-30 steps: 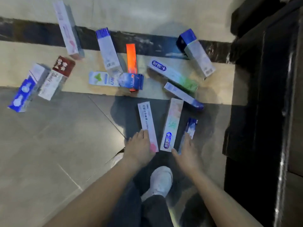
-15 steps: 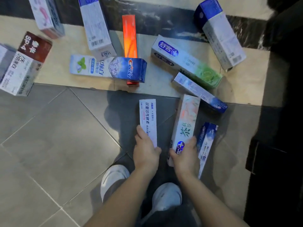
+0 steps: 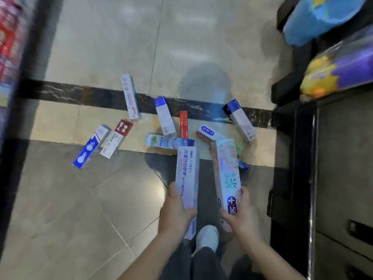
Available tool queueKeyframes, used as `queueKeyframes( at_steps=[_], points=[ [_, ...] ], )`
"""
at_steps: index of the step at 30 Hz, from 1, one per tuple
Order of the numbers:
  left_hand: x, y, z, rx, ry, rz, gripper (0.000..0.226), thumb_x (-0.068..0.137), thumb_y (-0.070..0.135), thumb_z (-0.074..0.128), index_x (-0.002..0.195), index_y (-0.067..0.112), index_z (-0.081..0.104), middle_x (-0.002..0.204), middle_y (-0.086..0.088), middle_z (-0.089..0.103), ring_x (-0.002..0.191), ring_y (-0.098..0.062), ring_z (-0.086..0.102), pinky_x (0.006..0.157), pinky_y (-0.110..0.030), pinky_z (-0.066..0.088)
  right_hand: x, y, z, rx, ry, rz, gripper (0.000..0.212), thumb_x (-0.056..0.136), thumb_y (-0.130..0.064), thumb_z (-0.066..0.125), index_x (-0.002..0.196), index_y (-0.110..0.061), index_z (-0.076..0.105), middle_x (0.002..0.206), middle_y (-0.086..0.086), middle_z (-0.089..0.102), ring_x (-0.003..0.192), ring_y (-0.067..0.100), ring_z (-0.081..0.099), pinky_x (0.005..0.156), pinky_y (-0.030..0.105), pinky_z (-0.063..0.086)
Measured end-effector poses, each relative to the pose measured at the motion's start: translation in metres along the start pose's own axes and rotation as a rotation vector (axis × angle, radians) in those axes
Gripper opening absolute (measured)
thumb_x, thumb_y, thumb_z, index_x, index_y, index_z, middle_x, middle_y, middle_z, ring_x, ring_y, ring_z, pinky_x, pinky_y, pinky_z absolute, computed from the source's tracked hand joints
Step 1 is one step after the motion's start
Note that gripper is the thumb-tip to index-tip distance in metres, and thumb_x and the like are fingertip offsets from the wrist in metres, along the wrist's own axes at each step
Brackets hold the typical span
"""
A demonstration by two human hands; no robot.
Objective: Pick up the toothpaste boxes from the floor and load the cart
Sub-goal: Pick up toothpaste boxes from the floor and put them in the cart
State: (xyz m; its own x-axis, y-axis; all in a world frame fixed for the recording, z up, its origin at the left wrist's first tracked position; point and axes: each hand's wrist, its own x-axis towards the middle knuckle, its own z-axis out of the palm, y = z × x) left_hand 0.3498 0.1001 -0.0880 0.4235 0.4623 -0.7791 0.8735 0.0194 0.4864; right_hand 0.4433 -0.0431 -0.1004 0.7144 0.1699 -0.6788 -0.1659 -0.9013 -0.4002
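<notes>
- The left hand [image 3: 176,214] is gripping a white box [image 3: 187,176] by its near end, fingers curled round it, and is holding it above the floor [image 3: 80,209] with the far end pointing away from the person.
- The right hand [image 3: 243,216] is gripping a pale box [image 3: 226,170] with a green character and a blue badge, thumb along its right edge, and is holding it above the floor just beside the white one.
- Other boxes are lying scattered on the floor along the black stripe [image 3: 80,92]: a pink-printed box [image 3: 130,97] across the stripe, a blue-topped box [image 3: 164,116] and an orange box [image 3: 183,124] near the middle, and a large blue-capped box [image 3: 240,120] toward the right edge.
- A blue-and-white box [image 3: 90,146] and a dark-red-ended box [image 3: 117,138] are lying side by side further left.
- A mint-leaf box [image 3: 161,140] is lying crosswise just beyond the white box.
- A white shoe [image 3: 207,236] is standing between the forearms.
- A black shelf unit [image 3: 302,158] is standing at the right, with bright packets [image 3: 339,71] blurred on it.
</notes>
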Motion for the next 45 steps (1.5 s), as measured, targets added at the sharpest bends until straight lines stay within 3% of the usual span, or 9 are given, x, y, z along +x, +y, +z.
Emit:
queueKeyframes(
  at_steps=[4, 11, 14, 18, 21, 27, 33, 38, 45],
  points=[
    [-0.081, 0.051, -0.07, -0.009, 0.025, 0.059, 0.053, 0.077, 0.016, 0.068, 0.109, 0.031, 0.028, 0.118, 0.007, 0.049, 0.098, -0.017, 0.055, 0.075, -0.026, 0.043, -0.065, -0.058, -0.059, 0.01, 0.048, -0.067, 0.061, 0.066, -0.015, 0.076, 0.104, -0.031, 0.032, 0.104, 0.003, 0.061, 0.088, 0.022, 0.061, 0.072, 0.044, 0.053],
    [-0.229, 0.1, -0.156, -0.02, 0.157, 0.124, 0.05, 0.072, 0.019, 0.073, 0.108, 0.017, 0.039, 0.11, -0.007, 0.059, 0.098, -0.029, 0.06, 0.076, -0.031, 0.046, -0.203, -0.13, -0.159, -0.196, 0.165, -0.15, 0.069, 0.071, -0.037, 0.07, 0.128, -0.023, 0.033, 0.107, 0.0, 0.064, 0.092, 0.029, 0.064, 0.07, 0.035, 0.048],
    [-0.288, 0.095, -0.169, -0.048, 0.211, 0.171, 0.051, 0.066, 0.024, 0.074, 0.104, 0.019, 0.04, 0.096, -0.002, 0.061, 0.091, -0.028, 0.062, 0.078, -0.035, 0.05, -0.259, -0.139, -0.184, -0.207, 0.185, -0.185, 0.062, 0.072, -0.037, 0.068, 0.124, -0.021, 0.038, 0.107, 0.0, 0.066, 0.094, 0.026, 0.064, 0.074, 0.035, 0.049],
    [-0.356, 0.069, -0.163, -0.16, 0.28, 0.195, 0.056, 0.069, 0.013, 0.073, 0.112, 0.023, 0.038, 0.105, 0.001, 0.062, 0.085, -0.019, 0.06, 0.066, -0.025, 0.043, -0.325, -0.123, -0.195, -0.246, 0.167, -0.302, 0.049, 0.071, -0.043, 0.068, 0.106, -0.029, 0.036, 0.103, -0.006, 0.065, 0.091, 0.021, 0.064, 0.07, 0.032, 0.047],
    [-0.406, 0.042, -0.148, -0.257, 0.335, 0.205, 0.057, 0.071, 0.012, 0.074, 0.117, 0.023, 0.042, 0.107, 0.006, 0.062, 0.086, -0.013, 0.061, 0.063, -0.02, 0.042, -0.371, -0.106, -0.192, -0.238, 0.103, -0.397, 0.054, 0.069, -0.044, 0.073, 0.107, -0.031, 0.036, 0.104, -0.011, 0.064, 0.089, 0.014, 0.065, 0.07, 0.033, 0.053],
    [-0.496, -0.022, -0.114, -0.407, 0.474, 0.158, 0.056, 0.065, 0.014, 0.074, 0.114, 0.02, 0.048, 0.108, 0.006, 0.066, 0.09, -0.012, 0.064, 0.084, -0.03, 0.051, -0.457, -0.078, -0.168, -0.309, 0.031, -0.637, 0.062, 0.072, -0.043, 0.073, 0.121, -0.027, 0.038, 0.112, -0.005, 0.064, 0.096, 0.018, 0.063, 0.075, 0.034, 0.051],
    [-0.6, -0.103, -0.109, -0.532, 0.667, 0.105, 0.051, 0.073, 0.011, 0.071, 0.113, 0.021, 0.041, 0.105, 0.007, 0.057, 0.091, -0.012, 0.055, 0.06, -0.015, 0.038, -0.55, -0.065, -0.119, -0.462, -0.139, -0.845, 0.066, 0.07, -0.049, 0.072, 0.121, -0.025, 0.038, 0.111, -0.001, 0.065, 0.097, 0.023, 0.064, 0.077, 0.034, 0.051],
    [-0.683, -0.205, -0.115, -0.665, 0.894, 0.001, 0.052, 0.062, 0.013, 0.071, 0.109, 0.016, 0.049, 0.108, 0.002, 0.062, 0.099, -0.019, 0.061, 0.082, -0.03, 0.05, -0.648, -0.052, -0.052, -0.641, -0.271, -1.047, 0.064, 0.07, -0.049, 0.073, 0.119, -0.022, 0.04, 0.112, 0.001, 0.065, 0.1, 0.024, 0.063, 0.073, 0.032, 0.047],
    [-0.804, -0.359, -0.09, -0.773, 1.095, -0.179, 0.055, 0.071, 0.021, 0.073, 0.119, 0.015, 0.046, 0.111, 0.0, 0.062, 0.102, -0.021, 0.06, 0.081, -0.028, 0.048, -0.796, -0.001, 0.054, -0.794, -0.391, -1.267, 0.058, 0.073, -0.042, 0.069, 0.117, -0.019, 0.04, 0.11, 0.003, 0.065, 0.098, 0.027, 0.063, 0.073, 0.031, 0.046]
  ],
)
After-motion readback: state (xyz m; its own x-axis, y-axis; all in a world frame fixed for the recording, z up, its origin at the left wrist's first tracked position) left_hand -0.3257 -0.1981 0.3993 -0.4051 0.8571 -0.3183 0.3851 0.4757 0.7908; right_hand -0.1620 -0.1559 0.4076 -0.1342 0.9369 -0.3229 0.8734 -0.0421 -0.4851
